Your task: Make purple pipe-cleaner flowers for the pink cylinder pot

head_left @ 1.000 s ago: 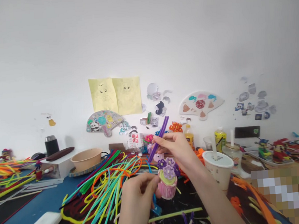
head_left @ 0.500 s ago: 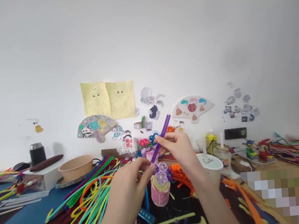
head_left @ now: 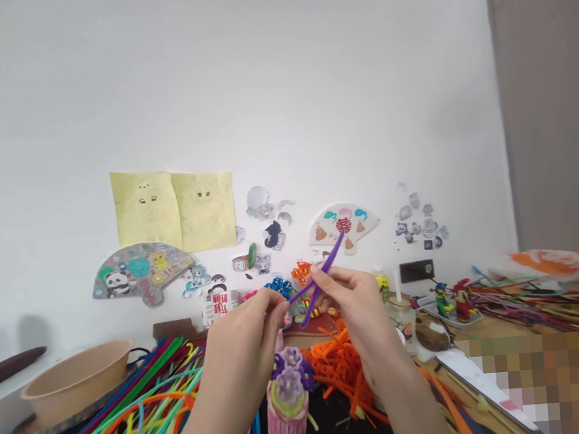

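Note:
Purple pipe cleaners [head_left: 333, 255] slant up between my hands, crossing near the right fingertips; one lower end hangs free. My right hand [head_left: 356, 305] pinches them around the crossing, closed. With thumb and forefinger together, my left hand [head_left: 248, 334] grips the lower left end of one. Below the hands stands a small pink ridged cup [head_left: 288, 423] topped with purple and lilac pipe-cleaner flowers [head_left: 290, 381]. Cut orange pipe-cleaner pieces [head_left: 344, 363] lie heaped beside it on the right, partly behind my right wrist.
Many coloured pipe cleaners [head_left: 135, 416] spread at the left, by a beige bowl [head_left: 82, 380]. Further right are a lidded glass jar [head_left: 402, 315], small figures in a tray [head_left: 471, 320] and another bundle of pipe cleaners [head_left: 537, 311]. A wall stands close behind.
The view has turned to the right. The purple pipe cleaners lay side by side before; now they cross and spread apart, with both hands still on them.

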Motion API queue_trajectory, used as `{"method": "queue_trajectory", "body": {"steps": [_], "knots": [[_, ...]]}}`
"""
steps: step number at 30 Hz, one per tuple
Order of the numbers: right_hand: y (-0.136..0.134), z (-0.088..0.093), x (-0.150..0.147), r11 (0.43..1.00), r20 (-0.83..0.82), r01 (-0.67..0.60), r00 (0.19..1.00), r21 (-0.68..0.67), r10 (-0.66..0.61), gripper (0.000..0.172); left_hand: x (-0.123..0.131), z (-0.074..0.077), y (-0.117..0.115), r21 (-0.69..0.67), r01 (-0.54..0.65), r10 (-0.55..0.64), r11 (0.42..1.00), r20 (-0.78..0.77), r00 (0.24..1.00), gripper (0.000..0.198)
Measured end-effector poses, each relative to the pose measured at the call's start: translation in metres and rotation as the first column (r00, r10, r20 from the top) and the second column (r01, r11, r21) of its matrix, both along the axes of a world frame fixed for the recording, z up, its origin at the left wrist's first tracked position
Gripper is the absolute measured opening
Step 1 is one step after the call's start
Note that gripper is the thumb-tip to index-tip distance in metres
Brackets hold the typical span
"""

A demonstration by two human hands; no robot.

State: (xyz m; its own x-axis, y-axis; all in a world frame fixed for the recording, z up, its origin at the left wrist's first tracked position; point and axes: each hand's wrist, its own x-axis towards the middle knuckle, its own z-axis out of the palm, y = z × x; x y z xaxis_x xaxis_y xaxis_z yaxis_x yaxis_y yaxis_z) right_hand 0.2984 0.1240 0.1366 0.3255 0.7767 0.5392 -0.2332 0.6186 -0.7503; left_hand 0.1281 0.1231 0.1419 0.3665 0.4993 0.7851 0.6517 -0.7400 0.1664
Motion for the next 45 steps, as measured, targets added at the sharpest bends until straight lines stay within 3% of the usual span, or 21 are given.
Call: {"method": "queue_trajectory", "body": {"steps": [6,10,16,21,27,45], "knots": [[-0.006,0.002,-0.008,0.996,-0.118,0.092,0.989,0.015,-0.09,0.03,-0.007,-0.001,0.008,0.14,0.1,-0.109,0.985,0.061,0.992,0.012],[-0.008,0.001,-0.013,0.993,-0.155,0.113,0.982,0.043,-0.105,0.026,-0.007,0.001,0.0,0.334,0.204,-0.222,0.92,0.018,0.975,0.004],[-0.007,0.0,-0.017,0.99,-0.15,0.138,0.98,0.031,-0.132,0.026,-0.001,-0.004,-0.001,0.505,0.135,-0.084,0.852,-0.122,0.989,0.011],[-0.007,0.0,-0.018,0.988,-0.173,0.148,0.975,0.047,-0.138,0.026,-0.004,-0.005,0.003,0.527,0.091,-0.015,0.845,-0.147,0.989,0.013],[-0.008,0.0,-0.018,0.987,-0.171,0.157,0.974,0.041,-0.148,0.027,0.0,-0.006,0.004,0.514,0.12,-0.025,0.849,-0.187,0.982,0.016],[-0.011,-0.002,-0.022,0.959,-0.181,0.27,0.951,0.085,-0.251,0.025,0.009,-0.011,0.005,0.528,0.075,-0.068,0.846,-0.033,0.997,0.016]]}}
